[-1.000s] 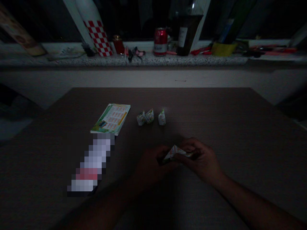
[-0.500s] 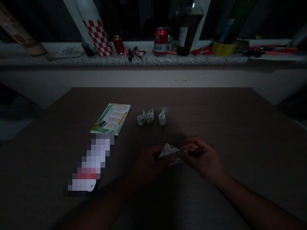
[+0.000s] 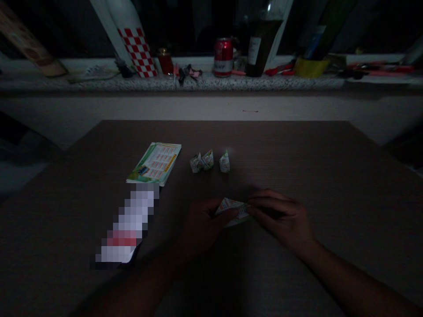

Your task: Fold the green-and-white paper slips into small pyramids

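Observation:
Between my hands is a printed sheet of paper [image 3: 228, 205], folded to a peak at its upper left. My left hand [image 3: 203, 222] grips its left part, thumb lying across the front. With thumb and fingertips, my right hand [image 3: 284, 214] pinches the right end of the paper. Farther back on the table stand folded paper pieces: two side by side, a left one [image 3: 196, 163] and a middle one [image 3: 208, 160], and a separate right one [image 3: 224, 162]. To their left lies a stack of printed leaflets [image 3: 155, 163] with calendar-like grids.
A phone-shaped object [image 3: 127, 229], its face pixelated, lies on the wooden table [image 3: 313, 154] below the leaflets. Along the granite windowsill [image 3: 198, 84] stand a red can [image 3: 223, 57], a checkered bottle [image 3: 139, 50], a dark bottle [image 3: 259, 50] and a yellow container [image 3: 310, 67].
The folded paper has shifted slightly left and lies flatter, with more of its front showing. My right fingers have straightened and closed at its right end. The pieces on the table stay put.

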### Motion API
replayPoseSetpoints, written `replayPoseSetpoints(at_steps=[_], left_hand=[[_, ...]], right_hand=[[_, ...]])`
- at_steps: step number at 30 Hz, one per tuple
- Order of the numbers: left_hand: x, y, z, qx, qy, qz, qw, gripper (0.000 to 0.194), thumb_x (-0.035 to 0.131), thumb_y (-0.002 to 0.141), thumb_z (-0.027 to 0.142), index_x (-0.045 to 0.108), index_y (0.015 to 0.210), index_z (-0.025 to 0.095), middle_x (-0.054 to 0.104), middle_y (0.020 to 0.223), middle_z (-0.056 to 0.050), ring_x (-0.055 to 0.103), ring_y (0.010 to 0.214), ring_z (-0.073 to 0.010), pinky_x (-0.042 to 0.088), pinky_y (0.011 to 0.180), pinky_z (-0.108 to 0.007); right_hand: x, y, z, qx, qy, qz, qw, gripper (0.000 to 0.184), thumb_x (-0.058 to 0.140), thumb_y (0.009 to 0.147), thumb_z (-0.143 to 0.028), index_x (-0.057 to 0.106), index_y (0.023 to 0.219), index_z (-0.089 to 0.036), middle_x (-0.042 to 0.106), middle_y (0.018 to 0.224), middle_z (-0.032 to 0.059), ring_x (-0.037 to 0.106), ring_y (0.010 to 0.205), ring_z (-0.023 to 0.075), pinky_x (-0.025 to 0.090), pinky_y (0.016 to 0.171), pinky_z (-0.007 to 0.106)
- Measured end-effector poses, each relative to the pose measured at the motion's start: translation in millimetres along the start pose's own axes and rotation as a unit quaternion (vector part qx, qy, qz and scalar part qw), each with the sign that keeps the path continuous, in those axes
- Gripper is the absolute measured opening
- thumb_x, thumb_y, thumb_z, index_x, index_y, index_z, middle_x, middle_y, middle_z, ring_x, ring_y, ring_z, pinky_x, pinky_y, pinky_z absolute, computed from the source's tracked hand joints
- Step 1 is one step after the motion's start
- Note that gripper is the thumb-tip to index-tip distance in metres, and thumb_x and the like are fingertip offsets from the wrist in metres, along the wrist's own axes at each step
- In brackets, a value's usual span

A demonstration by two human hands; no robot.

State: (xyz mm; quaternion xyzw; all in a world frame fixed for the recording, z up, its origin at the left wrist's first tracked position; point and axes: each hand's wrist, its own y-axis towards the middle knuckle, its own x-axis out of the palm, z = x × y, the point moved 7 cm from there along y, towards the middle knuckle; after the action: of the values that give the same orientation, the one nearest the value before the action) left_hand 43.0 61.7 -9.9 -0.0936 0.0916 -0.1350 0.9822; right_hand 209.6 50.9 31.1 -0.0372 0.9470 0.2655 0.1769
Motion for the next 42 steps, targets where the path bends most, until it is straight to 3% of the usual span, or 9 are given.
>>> replayPoseSetpoints(at_steps=[10, 15, 21, 28, 31, 33, 35, 37, 42], left_hand=[[0.9, -1.4, 3.9, 0.024, 0.069, -0.001, 0.997, 0.019, 0.068, 0.077, 0.034, 0.071, 0.075, 0.015, 0.062, 0.063, 0.002, 0.052, 0.059, -0.0112, 0.038, 0.052, -0.019], [5.6, -0.1, -1.8, 0.003, 0.021, -0.038, 0.999, 0.022, 0.068, 0.077, 0.037, 0.071, 0.079, 0.015, 0.067, 0.070, 0.000, 0.057, 0.063, -0.0130, 0.041, 0.056, -0.021], [10.9, -1.3, -0.2, -0.019, -0.068, -0.070, 0.995, 0.020, 0.071, 0.075, 0.032, 0.071, 0.083, 0.014, 0.071, 0.077, -0.002, 0.063, 0.068, -0.0148, 0.046, 0.061, -0.023], [9.9, 1.0, -5.1, -0.056, -0.184, -0.053, 0.980, 0.030, 0.080, 0.066, 0.025, 0.066, 0.091, 0.015, 0.074, 0.084, -0.002, 0.069, 0.076, -0.0174, 0.053, 0.069, -0.026], [6.3, 1.3, -8.2, -0.075, -0.197, -0.035, 0.977, 0.047, 0.082, 0.063, 0.022, 0.061, 0.105, 0.016, 0.074, 0.087, -0.003, 0.070, 0.076, -0.0179, 0.054, 0.069, -0.028], [6.6, 0.8, -9.1, -0.085, -0.213, -0.041, 0.972, 0.057, 0.083, 0.063, 0.023, 0.056, 0.113, 0.017, 0.074, 0.085, -0.002, 0.071, 0.073, -0.0179, 0.055, 0.067, -0.028], [8.0, 0.3, -9.4, -0.091, -0.230, -0.053, 0.968, 0.063, 0.083, 0.062, 0.023, 0.053, 0.117, 0.017, 0.074, 0.086, -0.003, 0.071, 0.073, -0.0180, 0.055, 0.068, -0.029], [9.2, 0.2, -9.2, -0.091, -0.238, -0.065, 0.965, 0.065, 0.083, 0.063, 0.023, 0.051, 0.119, 0.018, 0.074, 0.088, -0.004, 0.071, 0.075, -0.0183, 0.055, 0.070, -0.030], [12.5, -0.2, -8.2, -0.083, -0.213, -0.084, 0.970, 0.061, 0.079, 0.068, 0.028, 0.050, 0.121, 0.018, 0.072, 0.092, -0.004, 0.069, 0.077, -0.0178, 0.053, 0.071, -0.029]], right_hand=[[11.7, -5.9, 8.9, 0.068, 0.023, -0.080, 0.994, 0.012, 0.060, 0.087, -0.020, 0.068, 0.078, -0.017, 0.067, 0.076, 0.0037, 0.062, 0.068, 0.0148, 0.048, 0.061, 0.025], [13.9, -7.7, 10.2, 0.093, -0.025, -0.122, 0.988, 0.027, 0.053, 0.090, -0.027, 0.057, 0.066, -0.018, 0.052, 0.059, -0.0015, 0.049, 0.055, 0.0117, 0.039, 0.050, 0.023], [16.3, -7.7, 2.4, 0.070, -0.046, -0.133, 0.988, 0.038, 0.048, 0.092, -0.028, 0.043, 0.056, -0.020, 0.034, 0.051, -0.0059, 0.035, 0.045, 0.0085, 0.028, 0.042, 0.022], [16.9, -11.8, 16.6, 0.111, 0.062, -0.137, 0.982, 0.057, 0.035, 0.098, -0.043, 0.049, 0.048, -0.018, 0.045, 0.044, -0.0028, 0.043, 0.040, 0.0086, 0.034, 0.042, 0.021], [9.5, -10.2, 22.7, 0.126, 0.073, -0.101, 0.984, 0.058, 0.031, 0.099, -0.042, 0.055, 0.053, -0.018, 0.054, 0.049, -0.0004, 0.052, 0.046, 0.0107, 0.040, 0.046, 0.022], [6.9, -8.7, 23.3, 0.129, 0.054, -0.089, 0.986, 0.042, 0.041, 0.097, -0.037, 0.065, 0.069, -0.018, 0.064, 0.063, 0.0016, 0.060, 0.057, 0.0131, 0.046, 0.052, 0.023], [5.5, -6.1, 17.8, 0.096, 0.036, -0.077, 0.992, 0.018, 0.052, 0.092, -0.028, 0.068, 0.090, -0.020, 0.069, 0.080, 0.0036, 0.065, 0.070, 0.0156, 0.051, 0.061, 0.025], [6.8, -4.0, 8.6, 0.040, 0.034, -0.081, 0.995, 0.017, 0.057, 0.089, -0.020, 0.067, 0.102, -0.021, 0.069, 0.093, 0.0059, 0.066, 0.082, 0.0180, 0.053, 0.070, 0.028], [9.0, -2.5, -1.5, -0.019, 0.033, -0.100, 0.994, 0.016, 0.058, 0.087, -0.014, 0.067, 0.097, -0.023, 0.063, 0.109, 0.0092, 0.062, 0.099, 0.0214, 0.053, 0.080, 0.034]])
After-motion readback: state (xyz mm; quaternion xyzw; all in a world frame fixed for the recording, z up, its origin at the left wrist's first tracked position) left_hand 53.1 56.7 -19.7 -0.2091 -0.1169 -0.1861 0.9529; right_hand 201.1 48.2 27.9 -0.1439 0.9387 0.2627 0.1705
